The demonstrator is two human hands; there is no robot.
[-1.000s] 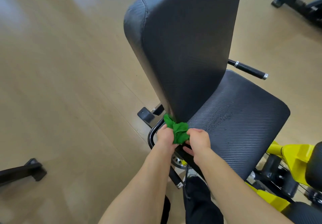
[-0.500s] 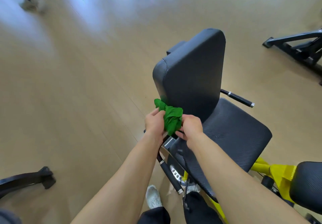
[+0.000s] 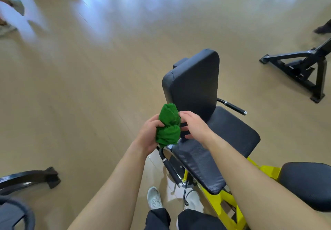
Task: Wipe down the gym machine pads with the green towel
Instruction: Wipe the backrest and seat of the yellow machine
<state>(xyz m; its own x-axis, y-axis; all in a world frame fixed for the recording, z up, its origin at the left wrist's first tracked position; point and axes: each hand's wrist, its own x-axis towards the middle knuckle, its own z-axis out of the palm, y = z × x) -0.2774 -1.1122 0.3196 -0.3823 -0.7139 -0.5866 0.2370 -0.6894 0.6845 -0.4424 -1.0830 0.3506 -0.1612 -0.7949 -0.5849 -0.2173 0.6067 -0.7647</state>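
Black vinyl pads, three counted: back pad (image 3: 194, 88) upright, seat pad (image 3: 216, 149), third pad (image 3: 308, 185) at right. One green towel (image 3: 168, 125), bunched, held in air beside seat. Left hand (image 3: 148, 134) clenched on it; right hand (image 3: 194, 125) spread wide, fingertips touching cloth. Step judged: regripping. Next: press towel onto pad.

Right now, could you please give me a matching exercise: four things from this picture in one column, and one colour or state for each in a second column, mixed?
Things:
1. towel
2. back pad
3. machine frame
4. right hand

Colour or state:
A. yellow
B. fingers spread, beside the towel
C. green, bunched in the left hand
D. black, upright

Pairs: 1-C, 2-D, 3-A, 4-B
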